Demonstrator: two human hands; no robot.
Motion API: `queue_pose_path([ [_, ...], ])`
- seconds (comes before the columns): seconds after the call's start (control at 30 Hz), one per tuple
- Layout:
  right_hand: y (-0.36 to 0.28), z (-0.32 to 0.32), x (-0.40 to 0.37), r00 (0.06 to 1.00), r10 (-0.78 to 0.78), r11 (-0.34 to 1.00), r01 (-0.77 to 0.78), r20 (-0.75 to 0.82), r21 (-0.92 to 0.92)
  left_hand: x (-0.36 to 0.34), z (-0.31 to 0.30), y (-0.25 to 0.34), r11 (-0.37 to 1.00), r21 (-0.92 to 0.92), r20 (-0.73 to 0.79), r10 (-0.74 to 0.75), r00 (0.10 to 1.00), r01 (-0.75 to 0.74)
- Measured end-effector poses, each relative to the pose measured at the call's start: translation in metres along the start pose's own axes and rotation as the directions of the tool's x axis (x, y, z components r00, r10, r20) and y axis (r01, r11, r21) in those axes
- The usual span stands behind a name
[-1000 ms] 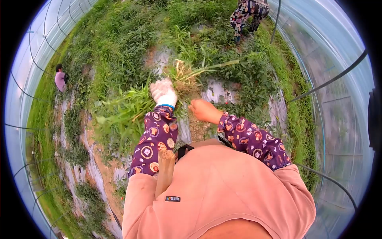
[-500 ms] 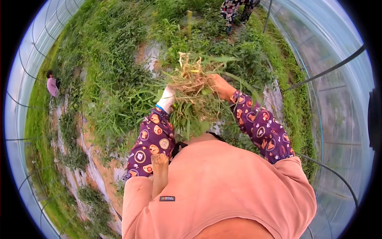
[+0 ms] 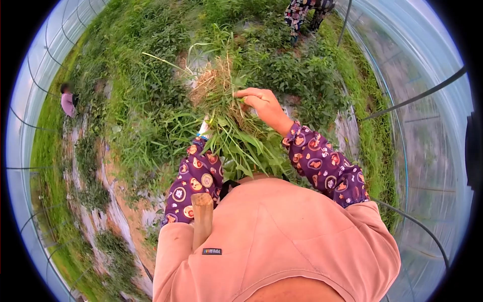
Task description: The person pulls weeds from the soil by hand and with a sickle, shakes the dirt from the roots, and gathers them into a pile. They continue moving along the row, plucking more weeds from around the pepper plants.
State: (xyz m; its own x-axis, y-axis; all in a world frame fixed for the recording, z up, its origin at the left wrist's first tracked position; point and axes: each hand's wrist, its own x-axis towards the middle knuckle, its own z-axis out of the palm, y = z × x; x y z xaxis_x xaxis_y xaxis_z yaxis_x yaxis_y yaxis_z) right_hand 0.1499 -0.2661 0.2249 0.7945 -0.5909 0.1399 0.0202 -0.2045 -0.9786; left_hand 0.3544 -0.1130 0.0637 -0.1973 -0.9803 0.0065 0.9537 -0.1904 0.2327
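Observation:
A bundle of pulled weeds [image 3: 229, 108], with pale tangled roots and long green blades, is raised in front of my chest. My left hand [image 3: 205, 126], in a white glove, supports it from the left; the bundle covers its fingers. At the bundle's right side, the bare fingers of my right hand [image 3: 264, 104] pinch together on some stems. Purple patterned sleeves cover both forearms. Beside my left upper arm, a wooden post or handle [image 3: 203, 221] sticks up against my pink shirt.
Leafy plants [image 3: 312, 75] and tall grass grow in rows, with plastic sheeting [image 3: 347, 128] on the ground between. A person in patterned trousers [image 3: 301, 17] stands at the far top; another in a pink top [image 3: 68, 103] is at the left. Curved tunnel hoops [image 3: 417, 93] hold clear film.
The weed bundle has turned, its roots now toward the upper left and green blades hanging toward me. My right hand has shifted along it, its fingers now in plain sight.

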Motion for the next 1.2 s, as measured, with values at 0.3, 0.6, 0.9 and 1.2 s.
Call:
queue_pose_path([
  [0.3, -0.035, -0.010, 0.024, 0.782, -0.373, 0.498, 0.623, 0.499, -0.604, -0.008, 0.014, -0.013, 1.000, -0.002, -0.050, 0.012, 0.999, -0.012],
  [0.6, -0.044, -0.010, 0.034, 0.860, -0.481, 0.636, 0.476, 0.171, -0.607, -0.013, 0.027, -0.021, 0.999, 0.004, -0.075, 0.048, 0.996, -0.047],
  [0.9, -0.030, -0.019, 0.025, 0.865, -0.408, 0.454, 0.470, 0.293, -0.757, 0.000, 0.036, -0.029, 0.996, -0.011, -0.100, 0.085, 0.991, -0.087],
  [1.2, -0.004, -0.036, 0.036, 0.988, 0.077, 0.989, -0.060, 0.131, -0.134, 0.026, 0.052, -0.011, 0.961, 0.071, -0.257, 0.276, 0.926, -0.267],
])
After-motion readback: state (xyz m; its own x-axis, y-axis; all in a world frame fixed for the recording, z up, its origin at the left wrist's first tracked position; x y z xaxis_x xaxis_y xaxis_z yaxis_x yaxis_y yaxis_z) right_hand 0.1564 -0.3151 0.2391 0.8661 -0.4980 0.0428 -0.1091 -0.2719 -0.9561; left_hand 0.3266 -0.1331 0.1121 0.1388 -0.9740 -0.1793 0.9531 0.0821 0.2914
